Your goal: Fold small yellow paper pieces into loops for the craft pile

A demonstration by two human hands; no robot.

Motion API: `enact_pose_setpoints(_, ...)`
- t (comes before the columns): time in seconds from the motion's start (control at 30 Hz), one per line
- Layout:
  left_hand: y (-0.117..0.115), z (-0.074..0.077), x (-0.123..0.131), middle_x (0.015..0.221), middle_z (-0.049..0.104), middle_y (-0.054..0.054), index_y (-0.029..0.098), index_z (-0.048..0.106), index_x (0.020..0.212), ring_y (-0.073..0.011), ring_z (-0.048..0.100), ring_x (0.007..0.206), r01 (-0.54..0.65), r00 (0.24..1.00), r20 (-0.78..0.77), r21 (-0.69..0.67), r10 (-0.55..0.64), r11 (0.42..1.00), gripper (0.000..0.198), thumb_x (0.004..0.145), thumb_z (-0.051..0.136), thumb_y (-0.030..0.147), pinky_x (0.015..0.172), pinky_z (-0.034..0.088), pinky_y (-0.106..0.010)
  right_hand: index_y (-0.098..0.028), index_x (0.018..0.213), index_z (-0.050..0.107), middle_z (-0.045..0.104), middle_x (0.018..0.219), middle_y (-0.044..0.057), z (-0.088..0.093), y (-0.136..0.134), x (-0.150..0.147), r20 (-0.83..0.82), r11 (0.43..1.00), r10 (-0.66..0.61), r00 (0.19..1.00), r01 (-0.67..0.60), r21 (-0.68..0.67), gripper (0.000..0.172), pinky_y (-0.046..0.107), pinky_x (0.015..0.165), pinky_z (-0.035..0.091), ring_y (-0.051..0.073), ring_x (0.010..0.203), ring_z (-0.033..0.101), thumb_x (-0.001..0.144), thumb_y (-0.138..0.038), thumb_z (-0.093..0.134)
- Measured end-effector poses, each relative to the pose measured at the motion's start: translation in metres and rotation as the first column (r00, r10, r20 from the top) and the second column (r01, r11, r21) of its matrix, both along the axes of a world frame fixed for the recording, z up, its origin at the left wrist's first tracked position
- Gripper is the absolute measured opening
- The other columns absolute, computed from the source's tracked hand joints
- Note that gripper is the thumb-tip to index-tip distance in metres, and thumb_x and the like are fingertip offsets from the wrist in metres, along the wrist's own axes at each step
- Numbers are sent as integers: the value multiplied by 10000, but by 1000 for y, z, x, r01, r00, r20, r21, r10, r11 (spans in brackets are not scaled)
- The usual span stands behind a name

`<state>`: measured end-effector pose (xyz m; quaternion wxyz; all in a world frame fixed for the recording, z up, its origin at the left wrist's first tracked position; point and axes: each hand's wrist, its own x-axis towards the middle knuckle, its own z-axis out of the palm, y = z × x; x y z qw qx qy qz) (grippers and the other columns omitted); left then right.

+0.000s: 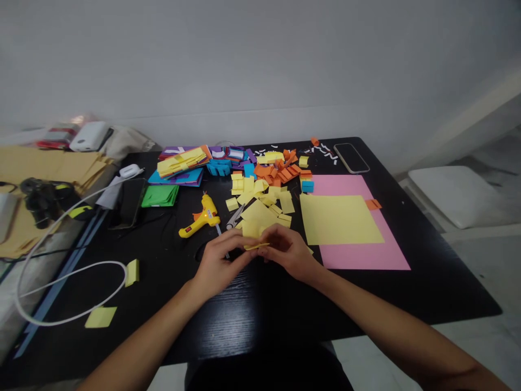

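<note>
Between my two hands is a folded piece of yellow paper, held above the near middle of the black table. My left hand pinches its left side, and my right hand pinches its right side with thumb and fingers. Just beyond lie loose yellow paper pieces and scissors, partly covered by paper. A yellow glue gun rests on its side to the left of them, its glue stick pointing toward my left hand.
Yellow sheet over pink sheet lies at right, with a phone behind. Orange folded papers, a green stack and a yellow stack sit farther back. A white cable loops at left beside brown envelopes.
</note>
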<state>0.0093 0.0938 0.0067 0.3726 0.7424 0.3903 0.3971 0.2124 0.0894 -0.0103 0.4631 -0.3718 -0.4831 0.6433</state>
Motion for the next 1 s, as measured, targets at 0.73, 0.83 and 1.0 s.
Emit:
enact_pose_setpoints(0.73, -5, -10, 11, 739, 734, -23, 160, 683, 865, -114, 647, 556, -35, 977, 176, -412, 117, 910, 204, 938, 704, 348, 546, 534, -219, -210, 802, 738, 748, 785, 10, -4, -3, -3, 146, 935, -338, 930, 314, 164, 241, 259, 682, 589, 154, 714, 708, 738, -363, 912)
enact_pose_setpoints(0.83, -6, -13, 12, 766, 692, 0, 175, 612, 872, -109, 642, 594, -64, 955, 239, -412, 175, 909, 217, 898, 754, 337, 558, 551, -211, -221, 906, 695, 740, 750, -16, -5, -2, -3, 114, 940, -333, 936, 321, 113, 330, 242, 659, 583, 150, 699, 722, 712, -341, 933)
enact_pose_setpoints(1.0, -4, -13, 8, 923, 716, -26, 196, 679, 1105, -125, 680, 771, -130, 971, 172, -204, 167, 970, 222, 906, 746, 269, 714, 572, -233, -207, 868, 714, 773, 771, 6, -7, -4, -5, 148, 968, -245, 958, 234, 88, 302, 248, 677, 594, 162, 723, 751, 714, -355, 928)
